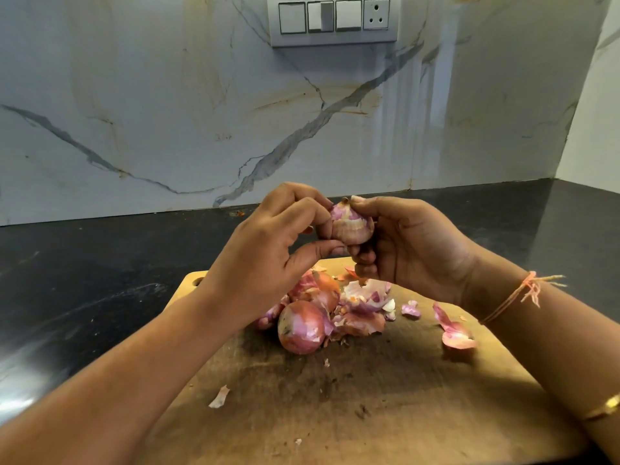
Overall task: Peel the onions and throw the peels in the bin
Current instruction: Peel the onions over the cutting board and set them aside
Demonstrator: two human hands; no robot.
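Watching through the head camera, I see a partly peeled onion [352, 223] held up above the wooden cutting board [369, 414], between both hands. The right hand [412, 250] cradles it, with the fingers curled underneath and the thumb pressed on its top. The left hand [268, 250] meets its left side, thumb and fingertips pinched narrowly on the skin there. On the board below lies a pile of peels [359, 310], with an unpeeled onion [300, 327] resting against its near left side. One loose peel [454, 333] lies apart to the right, and a small scrap [219, 396] sits near the board's left edge. The board sits on a dark counter [84, 280] that runs back to a marble wall [167, 112]. An orange thread [523, 292] circles the right wrist.
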